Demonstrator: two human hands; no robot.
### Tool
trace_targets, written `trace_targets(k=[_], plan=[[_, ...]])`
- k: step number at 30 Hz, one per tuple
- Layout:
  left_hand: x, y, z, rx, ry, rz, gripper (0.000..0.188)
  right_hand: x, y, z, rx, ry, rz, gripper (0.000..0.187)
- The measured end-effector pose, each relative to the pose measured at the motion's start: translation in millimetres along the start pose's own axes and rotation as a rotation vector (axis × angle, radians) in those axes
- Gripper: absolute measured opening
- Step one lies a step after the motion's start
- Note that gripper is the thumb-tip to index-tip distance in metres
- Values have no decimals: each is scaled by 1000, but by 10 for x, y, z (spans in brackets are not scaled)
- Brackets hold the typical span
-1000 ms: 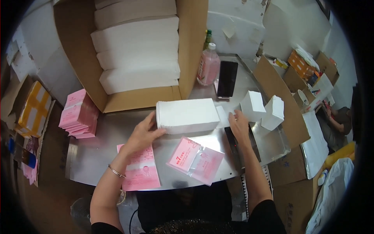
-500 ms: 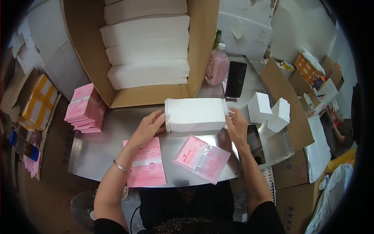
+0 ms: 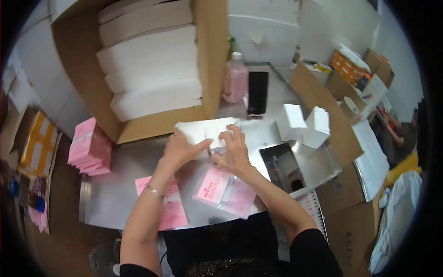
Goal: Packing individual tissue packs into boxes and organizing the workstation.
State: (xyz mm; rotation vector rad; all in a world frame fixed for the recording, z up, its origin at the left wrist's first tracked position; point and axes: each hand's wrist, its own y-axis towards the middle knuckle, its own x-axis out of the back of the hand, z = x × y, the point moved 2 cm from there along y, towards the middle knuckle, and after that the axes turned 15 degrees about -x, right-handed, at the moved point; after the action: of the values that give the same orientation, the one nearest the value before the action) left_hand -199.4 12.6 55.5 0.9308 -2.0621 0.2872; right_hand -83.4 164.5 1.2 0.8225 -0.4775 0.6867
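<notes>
Surface: bare metal table [image 3: 110,196], set against a pale wall [image 3: 265,25].
White stack [image 3: 196,130]: on the table, lying crosswise before the open carton [image 3: 159,125], between both hands.
Left hand [image 3: 181,150]: around the stack's left end, with thumb spread wide from the fingers and pointing toward the middle; partly hidden at the fingertips, so impossible to tell their exact contact.
Right hand [image 3: 234,154]: closed on the stack's right part, with fingers bent over the top and thumb at the near side, only narrowly apart.
Pink packets [image 3: 226,191]: just nearer the table's front edge, one partly under the left forearm.
Right side: two white blocks [image 3: 291,122], upright phone [image 3: 257,92], pink bottle [image 3: 236,79].
Far left: pink pile [image 3: 91,147].
</notes>
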Motion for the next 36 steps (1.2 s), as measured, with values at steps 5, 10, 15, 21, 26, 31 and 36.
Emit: trace_targets(k=[5, 10, 15, 21, 26, 31, 36], plan=[[111, -66, -24, -17, 64, 200, 114, 861, 112, -311, -19, -208, -247, 45], [-65, 21, -204, -23, 247, 326, 112, 975, 131, -512, 153, -839, -71, 43], [-73, -8, -103, -92, -403, 113, 84, 1663, -7, -776, -6, -505, -559, 39], [-916, 490, -465, 99, -1184, 250, 60, 2318, -55, -2070, -502, 97, -421, 38], [-1199, 710, -761, 153, -1172, 386, 56, 2155, 205, -1979, -508, 206, -202, 36], [-1330, 847, -947, 44, -1093, 438, 51, 2407, -74, -1938, -526, 206, -235, 37], [-1767, 1220, -1348, -184, -1003, 449, 33, 2698, -996, -1757, -871, 169, -472, 39]])
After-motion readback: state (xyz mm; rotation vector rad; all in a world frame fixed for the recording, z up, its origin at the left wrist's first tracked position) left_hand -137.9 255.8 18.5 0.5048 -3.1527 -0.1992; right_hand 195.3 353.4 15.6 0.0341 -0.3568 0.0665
